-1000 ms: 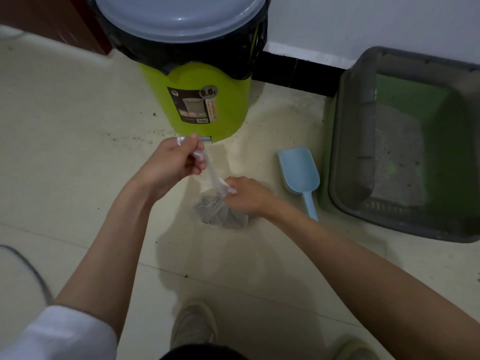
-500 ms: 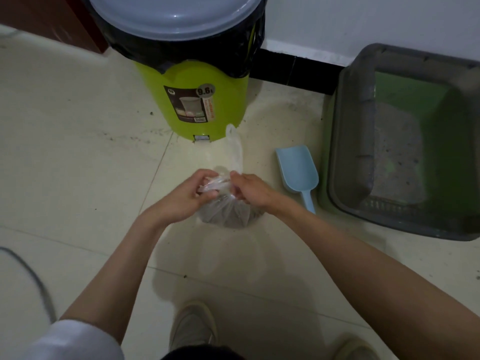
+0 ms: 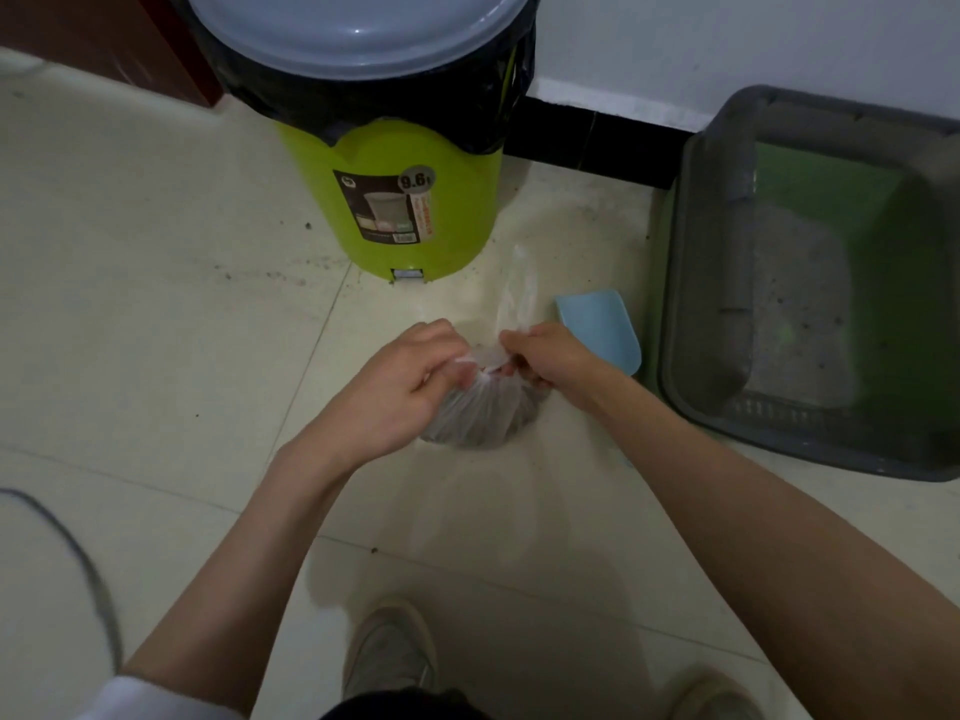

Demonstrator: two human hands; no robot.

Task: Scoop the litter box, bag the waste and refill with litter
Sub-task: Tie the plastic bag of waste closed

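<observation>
I have the clear plastic bag (image 3: 480,413) of grey waste sitting on the pale tiled floor (image 3: 156,314) in front of me, and both my hands are at its gathered neck. My left hand (image 3: 400,392) curls its fingers round the twisted plastic on the left side of the neck, the knuckles lying against the bag's bulging body. My right hand (image 3: 545,358) pinches the plastic from the other side, thumb and fingers closed on it, so the two hands nearly meet over the top of the bag. A loose tail of the bag stands up from between them, thin and see-through, pointing toward the bin.

The green pedal bin (image 3: 400,200) stands just beyond the bag, its grey lid down and a black liner folded over its rim. To the right of my right hand the light blue scoop (image 3: 602,330) lies on the floor, its handle hidden behind my wrist. Just beside the scoop is the litter box (image 3: 701,304), a grey frame over a green tray, with a thin layer of grey litter across its bottom. It sits against the white wall with its black skirting. My shoes show at the bottom edge, and a dark cable (image 3: 78,553) curves across the floor on the left
</observation>
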